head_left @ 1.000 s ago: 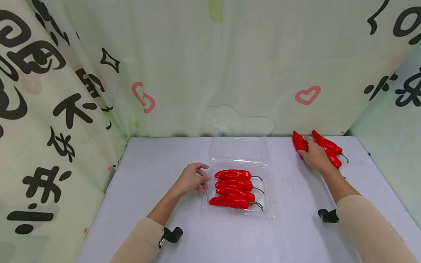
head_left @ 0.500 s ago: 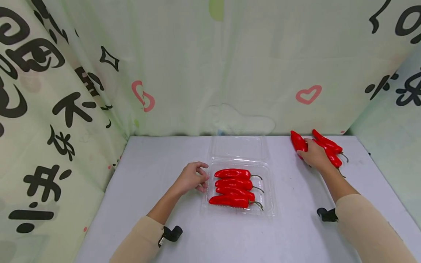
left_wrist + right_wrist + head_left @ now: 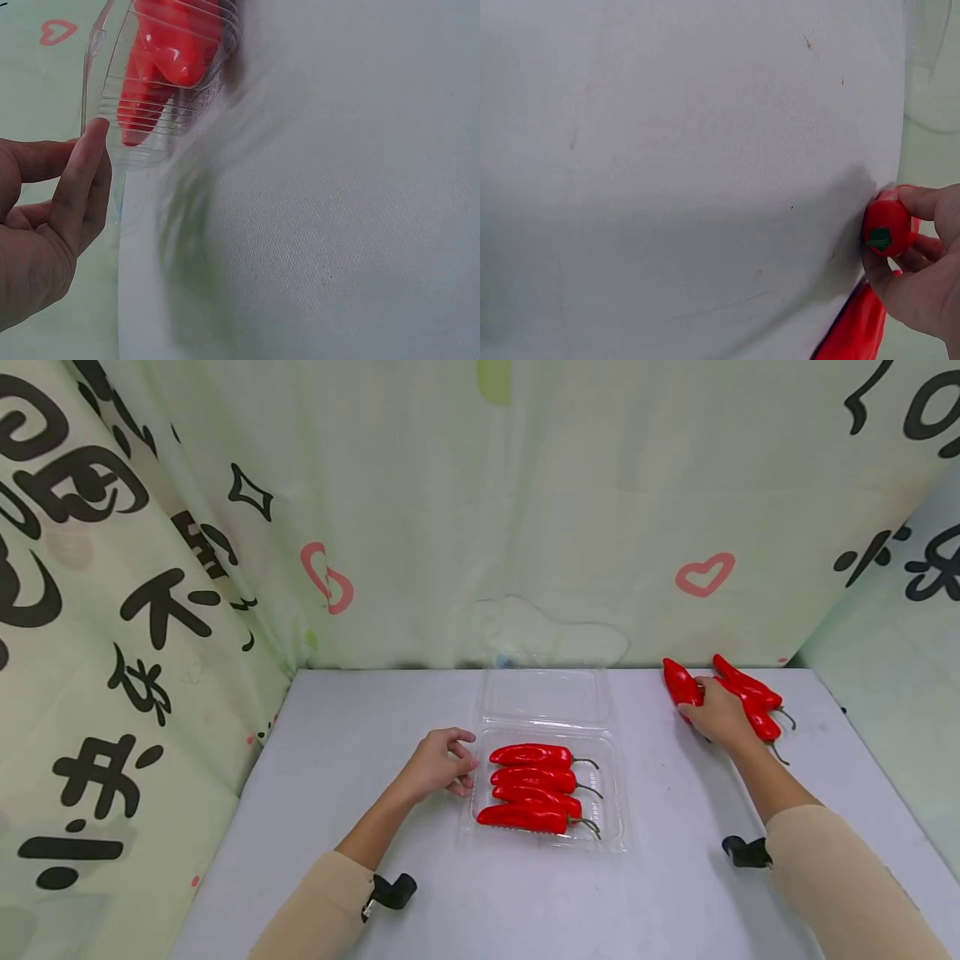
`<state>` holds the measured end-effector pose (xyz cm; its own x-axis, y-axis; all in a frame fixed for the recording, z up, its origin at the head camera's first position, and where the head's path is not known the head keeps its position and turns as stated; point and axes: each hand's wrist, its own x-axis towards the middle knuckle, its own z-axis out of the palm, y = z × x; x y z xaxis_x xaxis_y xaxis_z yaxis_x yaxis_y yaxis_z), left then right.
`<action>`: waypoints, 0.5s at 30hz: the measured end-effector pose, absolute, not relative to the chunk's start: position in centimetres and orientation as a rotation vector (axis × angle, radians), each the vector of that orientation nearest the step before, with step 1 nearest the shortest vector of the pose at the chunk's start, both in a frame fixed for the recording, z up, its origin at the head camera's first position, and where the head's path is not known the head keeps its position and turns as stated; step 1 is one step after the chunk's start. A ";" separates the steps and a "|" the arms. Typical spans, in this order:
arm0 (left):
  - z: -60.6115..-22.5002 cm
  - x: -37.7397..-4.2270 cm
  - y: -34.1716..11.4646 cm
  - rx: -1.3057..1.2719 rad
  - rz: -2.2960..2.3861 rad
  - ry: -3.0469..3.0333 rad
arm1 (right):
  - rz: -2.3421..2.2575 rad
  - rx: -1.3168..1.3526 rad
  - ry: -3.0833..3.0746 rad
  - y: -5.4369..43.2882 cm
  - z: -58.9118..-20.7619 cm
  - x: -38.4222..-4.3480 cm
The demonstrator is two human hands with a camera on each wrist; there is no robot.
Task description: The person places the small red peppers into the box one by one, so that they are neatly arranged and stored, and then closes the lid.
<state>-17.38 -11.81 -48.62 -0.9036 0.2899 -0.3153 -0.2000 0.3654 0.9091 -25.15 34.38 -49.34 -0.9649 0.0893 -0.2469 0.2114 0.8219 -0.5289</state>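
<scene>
red pepper (image 3: 887, 216) in the grip of right fingers (image 3: 913, 260), left fingers (image 3: 79, 176) loose at clear box (image 3: 606, 760)

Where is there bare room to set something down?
Free: table between the clear container and right hand, and between the left hand and curtain. Crowded: the right back corner, where the right hand grips one pepper beside two more peppers; the container holds four peppers.

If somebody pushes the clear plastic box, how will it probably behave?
The clear plastic box looks thin-walled, so it would probably flex. Four red peppers lie inside and may shift. Its low, wide shape suggests sliding rather than tipping.
</scene>
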 end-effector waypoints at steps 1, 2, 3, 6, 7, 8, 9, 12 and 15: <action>-48.6 -17.4 -11.8 0.077 1.558 2.205 | -0.849 0.231 2.798 34.4 -49.4 -25.1; -48.6 -17.4 -11.8 0.077 1.558 2.205 | -0.851 0.230 2.801 34.4 -49.4 -25.1; -48.6 -17.4 -11.8 0.076 1.556 2.205 | -0.852 0.228 2.804 34.4 -49.4 -25.0; -48.5 -17.3 -11.8 0.075 1.560 2.204 | -0.859 0.215 2.816 34.5 -49.3 -24.8; -48.5 -17.3 -11.8 0.075 1.562 2.202 | -0.864 0.210 2.821 34.5 -49.2 -24.6; -48.5 -17.3 -11.8 0.073 1.562 2.204 | -0.868 0.204 2.826 34.6 -49.2 -24.5; -48.4 -17.3 -11.8 0.072 1.563 2.204 | -0.874 0.199 2.832 34.6 -49.1 -24.4; -48.4 -17.3 -11.8 0.068 1.562 2.206 | -0.886 0.191 2.843 34.7 -49.0 -24.0; -48.4 -17.3 -11.8 0.066 1.558 2.208 | -0.881 0.184 2.838 34.8 -48.8 -23.7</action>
